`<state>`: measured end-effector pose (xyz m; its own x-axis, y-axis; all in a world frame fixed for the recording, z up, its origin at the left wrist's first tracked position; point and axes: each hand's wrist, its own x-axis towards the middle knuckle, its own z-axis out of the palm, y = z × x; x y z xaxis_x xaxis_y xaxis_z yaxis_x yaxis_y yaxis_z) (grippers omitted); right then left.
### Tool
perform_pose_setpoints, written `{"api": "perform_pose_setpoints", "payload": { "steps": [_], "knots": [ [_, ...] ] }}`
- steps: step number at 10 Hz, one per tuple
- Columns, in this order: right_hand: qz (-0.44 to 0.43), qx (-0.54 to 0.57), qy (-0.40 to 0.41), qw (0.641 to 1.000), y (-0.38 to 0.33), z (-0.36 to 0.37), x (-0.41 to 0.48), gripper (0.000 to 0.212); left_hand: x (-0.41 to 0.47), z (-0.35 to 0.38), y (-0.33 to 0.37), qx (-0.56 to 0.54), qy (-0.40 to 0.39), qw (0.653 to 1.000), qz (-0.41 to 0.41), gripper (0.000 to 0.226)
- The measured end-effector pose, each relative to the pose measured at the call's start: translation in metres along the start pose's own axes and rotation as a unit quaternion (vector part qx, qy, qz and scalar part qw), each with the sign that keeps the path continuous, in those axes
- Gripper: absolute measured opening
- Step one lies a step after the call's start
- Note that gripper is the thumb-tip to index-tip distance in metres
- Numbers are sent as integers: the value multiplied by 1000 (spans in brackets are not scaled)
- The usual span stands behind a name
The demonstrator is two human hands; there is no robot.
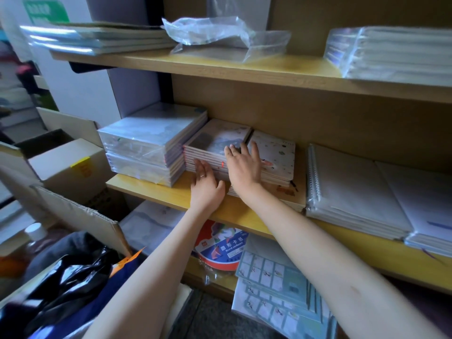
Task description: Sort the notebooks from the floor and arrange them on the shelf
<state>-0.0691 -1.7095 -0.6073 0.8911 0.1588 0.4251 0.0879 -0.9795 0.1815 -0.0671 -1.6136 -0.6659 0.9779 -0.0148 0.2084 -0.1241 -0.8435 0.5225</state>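
Now, the left hand [206,183] lies flat, fingers straight, against the front edges of the notebook stack [215,145]. The right hand [244,165] rests open-palmed on top. Nothing is gripped, so this is likely squaring the pile and pushing it back on the middle shelf [176,196]. The stack sits tight between a wrapped pile [146,140] and a speckled-cover stack [276,152]. Along that shelf there are five piles, counting the spiral pads [354,189] and one more further right. Single notebooks blur together.
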Motion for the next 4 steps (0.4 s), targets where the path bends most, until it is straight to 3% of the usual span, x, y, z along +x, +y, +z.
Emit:
{"api": "perform_pose_setpoints", "payload": {
  "steps": [1,2,3,4],
  "knots": [
    [10,43,53,998,-5,-1,-25,52,-11,8,2,70,-23,997,35,66],
    [-28,92,121,988,8,4,-70,34,-11,9,-3,119,-63,990,46,62],
    [-68,124,128,982,30,-4,-105,24,-11,4,3,142,-78,986,49,61],
    [-122,133,80,980,61,-32,-131,21,-12,-7,6,134,-113,984,32,60]
  ]
}}
